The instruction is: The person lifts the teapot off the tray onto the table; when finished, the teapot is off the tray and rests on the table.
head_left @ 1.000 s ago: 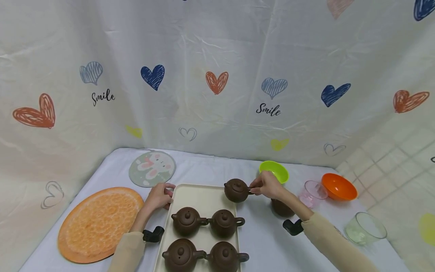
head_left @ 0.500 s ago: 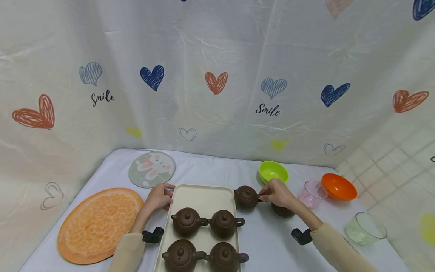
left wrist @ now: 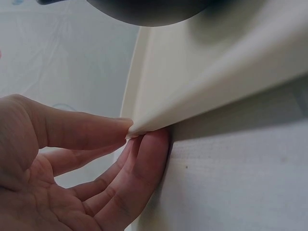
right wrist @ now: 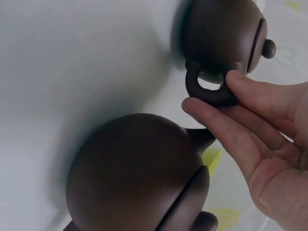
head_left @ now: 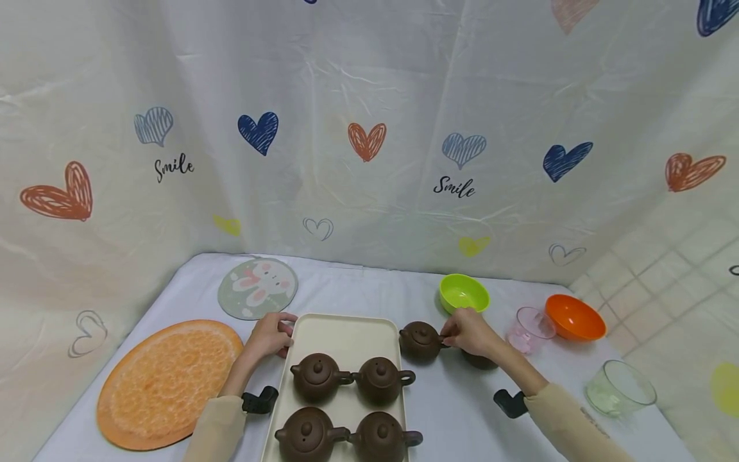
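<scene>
My right hand (head_left: 472, 330) pinches the handle of a small dark brown teapot (head_left: 420, 341), which is upright on the white cloth just right of the tray. The right wrist view shows thumb and fingers at its looped handle (right wrist: 211, 96). A second brown teapot (right wrist: 137, 168) stands close under my right hand, mostly hidden by it in the head view. My left hand (head_left: 268, 335) holds the left rim of the cream tray (head_left: 343, 330), thumb on top and fingers below in the left wrist view. Several brown teapots (head_left: 319, 377) stand in two rows on the tray's near part.
A green bowl (head_left: 464, 294), a pink glass (head_left: 531, 330), an orange bowl (head_left: 576, 317) and a clear greenish glass (head_left: 620, 388) stand at the right. On the left lie a round bread-patterned mat (head_left: 170, 385) and a rabbit-print round mat (head_left: 258, 289).
My right hand has carried the teapot from over the tray's far right corner rightward and down onto the cloth. My left hand stays on the tray rim.
</scene>
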Motion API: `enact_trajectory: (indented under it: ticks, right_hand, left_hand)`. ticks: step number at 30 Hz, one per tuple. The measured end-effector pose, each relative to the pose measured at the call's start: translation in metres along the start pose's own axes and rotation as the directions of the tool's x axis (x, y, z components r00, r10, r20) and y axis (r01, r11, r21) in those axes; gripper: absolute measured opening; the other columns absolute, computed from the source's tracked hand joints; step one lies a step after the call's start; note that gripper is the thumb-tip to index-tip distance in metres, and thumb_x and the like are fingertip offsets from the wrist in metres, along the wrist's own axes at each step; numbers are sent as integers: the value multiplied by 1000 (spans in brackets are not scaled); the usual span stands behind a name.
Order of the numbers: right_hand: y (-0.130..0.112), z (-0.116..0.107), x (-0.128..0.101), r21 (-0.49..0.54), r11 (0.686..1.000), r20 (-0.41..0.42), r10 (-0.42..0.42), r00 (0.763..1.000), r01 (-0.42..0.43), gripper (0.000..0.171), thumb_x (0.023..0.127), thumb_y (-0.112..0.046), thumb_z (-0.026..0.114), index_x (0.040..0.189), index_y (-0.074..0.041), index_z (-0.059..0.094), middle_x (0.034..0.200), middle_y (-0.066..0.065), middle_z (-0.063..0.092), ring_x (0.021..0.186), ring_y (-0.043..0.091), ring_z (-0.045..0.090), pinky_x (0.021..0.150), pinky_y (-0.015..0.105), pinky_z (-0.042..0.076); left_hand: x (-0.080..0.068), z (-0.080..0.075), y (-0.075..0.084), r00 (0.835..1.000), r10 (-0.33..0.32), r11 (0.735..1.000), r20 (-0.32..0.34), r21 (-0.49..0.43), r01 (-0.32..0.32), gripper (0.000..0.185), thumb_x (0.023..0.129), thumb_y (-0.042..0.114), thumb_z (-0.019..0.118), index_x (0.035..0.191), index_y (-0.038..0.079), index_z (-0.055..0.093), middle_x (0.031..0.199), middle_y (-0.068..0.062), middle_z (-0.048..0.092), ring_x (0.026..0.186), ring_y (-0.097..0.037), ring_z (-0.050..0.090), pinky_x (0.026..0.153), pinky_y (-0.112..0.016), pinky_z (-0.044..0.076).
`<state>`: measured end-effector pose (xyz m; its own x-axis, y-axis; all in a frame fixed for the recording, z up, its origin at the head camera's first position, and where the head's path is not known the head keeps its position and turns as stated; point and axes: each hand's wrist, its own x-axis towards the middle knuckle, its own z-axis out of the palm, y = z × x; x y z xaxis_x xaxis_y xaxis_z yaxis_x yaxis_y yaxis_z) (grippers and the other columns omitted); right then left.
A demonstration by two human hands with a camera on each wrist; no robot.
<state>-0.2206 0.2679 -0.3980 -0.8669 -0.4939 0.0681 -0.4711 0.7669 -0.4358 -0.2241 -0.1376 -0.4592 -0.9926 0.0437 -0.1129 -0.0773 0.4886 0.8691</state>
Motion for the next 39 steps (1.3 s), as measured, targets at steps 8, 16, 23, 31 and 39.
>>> enact_trajectory:
  ticks: [8,16,23,31,39]
  right_hand:
    - [-3,-1,0,-15,1000,-19,24,1000,-25,9,71,7,75,79,3,75,70,5,70,60,8,61,56,20,53]
    - [-17,-7,2,63,992,-120,115,986,-108,13,77,-1,75,89,4,74,79,11,73,71,20,70,64,30,59]
    - [-39,-6,-4,250,966,-68,80,994,-61,19,83,-12,72,95,3,73,87,9,73,77,18,69,66,23,58]
    - [-60,11,-13,277,961,-1,-2,1000,2,21,83,-14,73,96,3,73,88,6,73,78,13,69,68,20,57]
    - [-71,28,-21,358,933,54,-53,997,31,22,83,-13,73,96,5,73,87,6,74,76,9,69,66,20,57]
  left_hand:
    - [0,-1,0,1000,5,1000,-2,-4,-5,48,70,-12,61,118,-8,60,79,-13,61,53,-17,61,46,-33,57]
    - [0,-1,-1,1000,1,1000,3,1,-1,48,70,-11,62,118,-8,60,78,-12,60,52,-17,60,46,-33,56]
    - [2,-1,-2,1000,4,1000,5,-1,-4,48,70,-11,62,117,-7,61,76,-11,59,51,-16,59,46,-32,56]
    - [2,-2,-1,1000,1,1000,7,-8,-1,48,70,-11,62,117,-7,61,77,-11,59,52,-17,59,46,-33,56]
    - [1,-2,-1,1000,9,1000,3,-1,-9,49,70,-11,61,119,-7,61,77,-11,59,50,-16,58,46,-32,56]
